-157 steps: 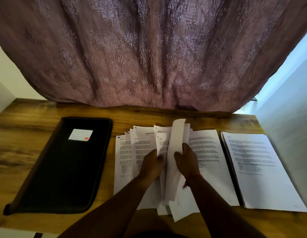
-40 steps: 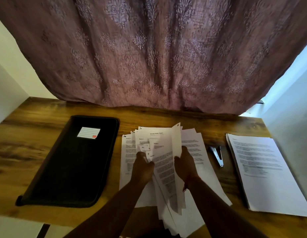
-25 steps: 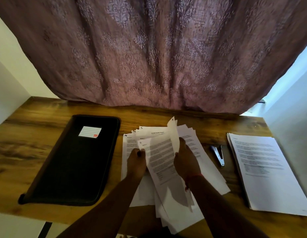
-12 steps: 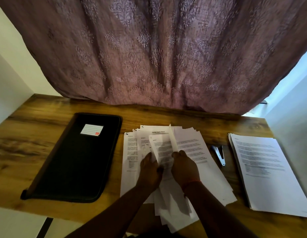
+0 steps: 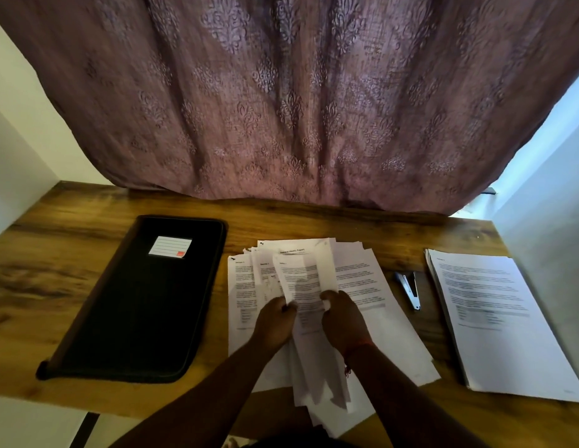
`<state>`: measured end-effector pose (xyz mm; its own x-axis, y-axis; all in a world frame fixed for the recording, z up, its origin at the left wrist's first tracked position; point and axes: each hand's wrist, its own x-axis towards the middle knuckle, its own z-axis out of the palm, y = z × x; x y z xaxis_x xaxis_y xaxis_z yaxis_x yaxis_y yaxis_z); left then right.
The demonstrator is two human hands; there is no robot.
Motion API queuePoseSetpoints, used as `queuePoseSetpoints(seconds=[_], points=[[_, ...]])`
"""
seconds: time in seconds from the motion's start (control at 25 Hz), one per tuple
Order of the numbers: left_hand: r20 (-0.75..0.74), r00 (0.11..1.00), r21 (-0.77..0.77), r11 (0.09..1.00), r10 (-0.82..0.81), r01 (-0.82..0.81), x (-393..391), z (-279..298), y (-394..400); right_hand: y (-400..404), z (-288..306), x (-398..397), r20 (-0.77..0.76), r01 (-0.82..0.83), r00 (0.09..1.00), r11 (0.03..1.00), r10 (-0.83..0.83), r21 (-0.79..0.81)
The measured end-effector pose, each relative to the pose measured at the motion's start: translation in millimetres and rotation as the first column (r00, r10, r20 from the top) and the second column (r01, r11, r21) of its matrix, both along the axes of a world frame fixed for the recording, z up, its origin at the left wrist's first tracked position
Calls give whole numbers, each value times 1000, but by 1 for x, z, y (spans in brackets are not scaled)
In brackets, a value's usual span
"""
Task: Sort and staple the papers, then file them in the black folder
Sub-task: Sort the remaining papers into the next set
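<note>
A fanned heap of loose printed papers lies at the middle of the wooden desk. My left hand pinches the left edge of the top sheets. My right hand grips their right edge, one sheet bent upward between the two hands. A closed black folder with a white label lies to the left. A small stapler sits right of the heap. A neat stack of papers lies at the far right.
A mauve patterned curtain hangs over the desk's back edge. White walls stand close on the left and right. Some sheets overhang the desk's front edge. Bare wood shows left of the folder.
The sheet that stood raised between my hands has come down flatter on the heap. Both hands stay on the top sheets at the heap's middle.
</note>
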<state>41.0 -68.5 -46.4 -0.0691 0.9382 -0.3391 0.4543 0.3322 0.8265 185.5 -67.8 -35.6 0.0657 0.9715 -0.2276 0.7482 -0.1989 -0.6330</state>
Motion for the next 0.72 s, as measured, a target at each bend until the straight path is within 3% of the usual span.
queuePoseSetpoints(seconds=[0.24, 0.44, 0.52, 0.6, 0.72], points=[[79, 997, 3, 1000, 2, -2, -2, 8, 0, 0, 7, 3, -41, 28, 999, 999, -30, -40], [-67, 996, 42, 998, -53, 56, 19, -12, 3, -1, 11, 3, -102, 33, 994, 999, -33, 3], [-65, 997, 25, 998, -51, 53, 18, -44, 11, -4, 18, 4, -254, 59, 966, 998, -51, 25], [-96, 990, -5, 995, -100, 100, 16, -41, 12, -5, 21, 4, -332, 31, 943, 999, -31, -5], [-198, 962, -62, 982, -186, 177, 20, -11, 4, -2, 20, 3, -231, -65, 972, 997, 54, -42]])
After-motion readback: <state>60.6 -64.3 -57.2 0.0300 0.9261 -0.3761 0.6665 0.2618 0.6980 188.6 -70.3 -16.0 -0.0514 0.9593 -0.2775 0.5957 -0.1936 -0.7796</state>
